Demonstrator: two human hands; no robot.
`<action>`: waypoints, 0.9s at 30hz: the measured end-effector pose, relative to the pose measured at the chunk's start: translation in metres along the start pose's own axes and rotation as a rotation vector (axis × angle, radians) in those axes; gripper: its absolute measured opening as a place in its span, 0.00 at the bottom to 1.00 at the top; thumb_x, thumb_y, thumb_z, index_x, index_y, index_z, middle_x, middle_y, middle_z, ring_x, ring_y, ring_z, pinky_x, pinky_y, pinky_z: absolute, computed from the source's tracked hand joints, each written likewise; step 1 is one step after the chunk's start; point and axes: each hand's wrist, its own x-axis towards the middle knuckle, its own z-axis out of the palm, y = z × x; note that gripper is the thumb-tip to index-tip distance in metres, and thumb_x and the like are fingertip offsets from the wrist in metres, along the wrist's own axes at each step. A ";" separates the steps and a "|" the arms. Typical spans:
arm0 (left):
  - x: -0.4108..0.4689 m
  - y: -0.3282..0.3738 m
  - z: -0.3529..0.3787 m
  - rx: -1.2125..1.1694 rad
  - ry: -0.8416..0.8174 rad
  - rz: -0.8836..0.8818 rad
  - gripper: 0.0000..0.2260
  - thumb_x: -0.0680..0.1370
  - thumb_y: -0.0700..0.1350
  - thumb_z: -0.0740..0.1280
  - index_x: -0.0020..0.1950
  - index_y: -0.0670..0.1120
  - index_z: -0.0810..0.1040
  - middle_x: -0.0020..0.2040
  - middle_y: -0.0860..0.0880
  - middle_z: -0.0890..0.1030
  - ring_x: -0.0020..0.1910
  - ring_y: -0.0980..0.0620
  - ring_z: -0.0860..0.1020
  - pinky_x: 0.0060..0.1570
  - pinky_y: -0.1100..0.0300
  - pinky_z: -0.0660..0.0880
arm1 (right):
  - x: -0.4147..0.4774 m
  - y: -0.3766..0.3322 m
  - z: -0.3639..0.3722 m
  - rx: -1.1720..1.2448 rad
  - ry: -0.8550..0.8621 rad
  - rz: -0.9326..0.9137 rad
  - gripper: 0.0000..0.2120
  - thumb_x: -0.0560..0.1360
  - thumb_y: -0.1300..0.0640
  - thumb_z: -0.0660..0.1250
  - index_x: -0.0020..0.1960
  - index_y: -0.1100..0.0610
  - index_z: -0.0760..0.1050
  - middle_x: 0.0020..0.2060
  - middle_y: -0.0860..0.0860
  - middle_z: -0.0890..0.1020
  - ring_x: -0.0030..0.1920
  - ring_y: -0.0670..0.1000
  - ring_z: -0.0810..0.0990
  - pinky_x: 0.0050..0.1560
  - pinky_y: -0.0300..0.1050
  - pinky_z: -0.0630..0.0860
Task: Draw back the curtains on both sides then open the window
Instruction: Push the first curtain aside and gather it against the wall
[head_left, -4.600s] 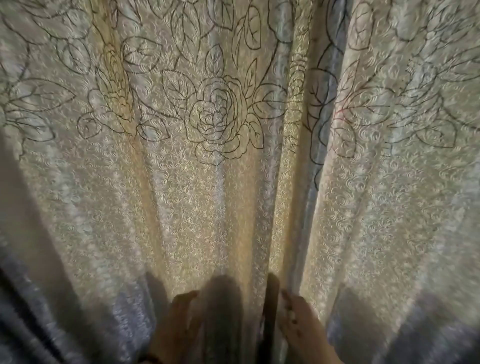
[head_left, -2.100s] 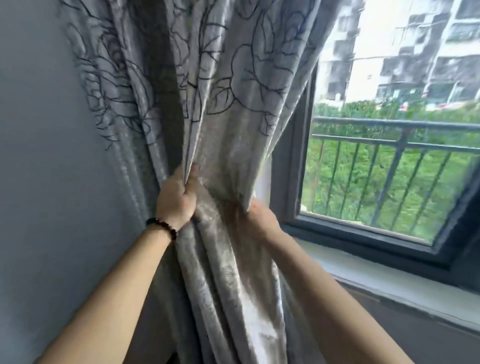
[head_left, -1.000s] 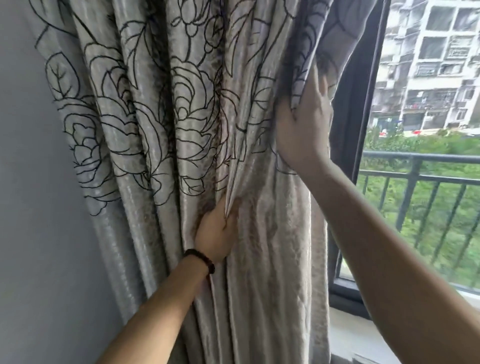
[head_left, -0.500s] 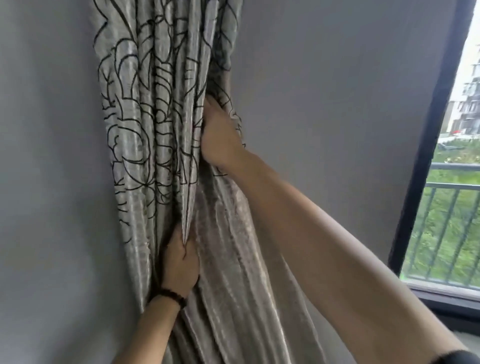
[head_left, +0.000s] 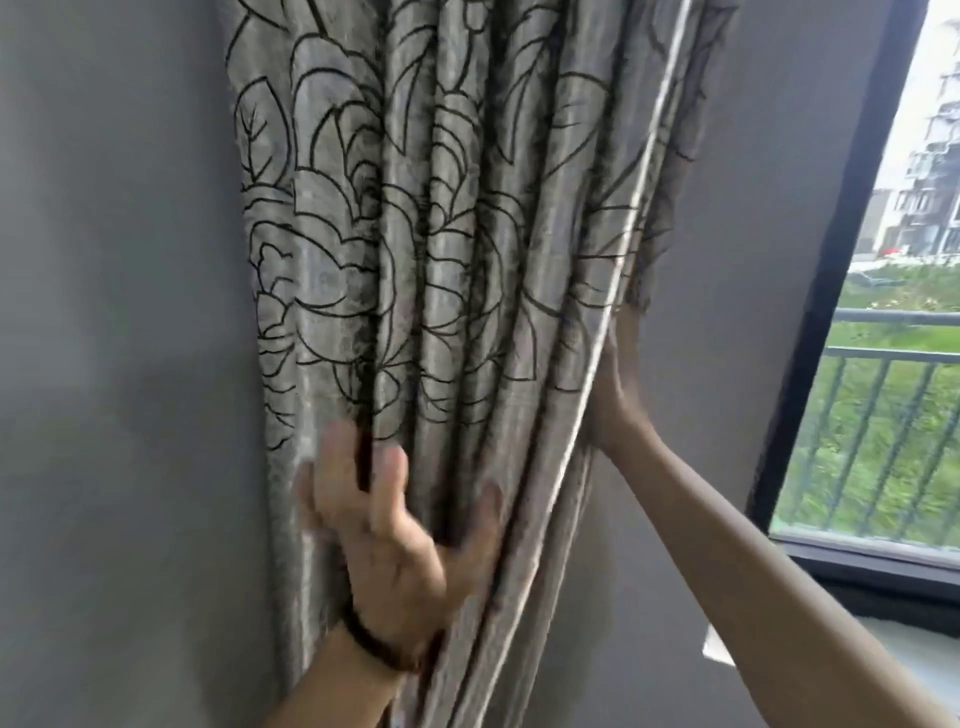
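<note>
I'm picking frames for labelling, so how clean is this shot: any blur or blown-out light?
Head view: the left hand is smeared by motion blur, its fingers ghosted; the curtain pattern reads soft; daylight at the window washes out the far buildings; the railing looks streaked; the wall is dim and even.

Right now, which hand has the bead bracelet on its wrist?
The left hand, spread open on the curtain front. The right hand has a bare wrist.
</note>
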 end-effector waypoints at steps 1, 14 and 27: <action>0.007 0.002 0.006 -0.053 -0.053 -0.102 0.41 0.71 0.59 0.72 0.75 0.44 0.56 0.73 0.30 0.61 0.75 0.35 0.59 0.72 0.33 0.56 | -0.016 0.016 -0.006 0.018 -0.006 0.108 0.27 0.70 0.30 0.58 0.67 0.36 0.67 0.68 0.34 0.71 0.71 0.39 0.68 0.73 0.39 0.63; 0.069 0.000 0.048 -0.589 -0.521 -0.376 0.49 0.70 0.78 0.54 0.81 0.47 0.50 0.82 0.46 0.44 0.78 0.64 0.39 0.73 0.74 0.42 | -0.062 0.048 0.034 -0.132 -0.346 0.089 0.35 0.75 0.29 0.57 0.77 0.44 0.61 0.77 0.46 0.65 0.77 0.48 0.63 0.76 0.53 0.63; 0.114 0.003 0.109 -0.037 -0.307 -0.585 0.67 0.57 0.75 0.73 0.80 0.49 0.38 0.80 0.36 0.46 0.78 0.35 0.51 0.71 0.32 0.55 | -0.129 0.086 0.026 -0.231 -0.295 0.148 0.53 0.66 0.23 0.62 0.79 0.40 0.37 0.79 0.48 0.33 0.78 0.46 0.31 0.76 0.56 0.44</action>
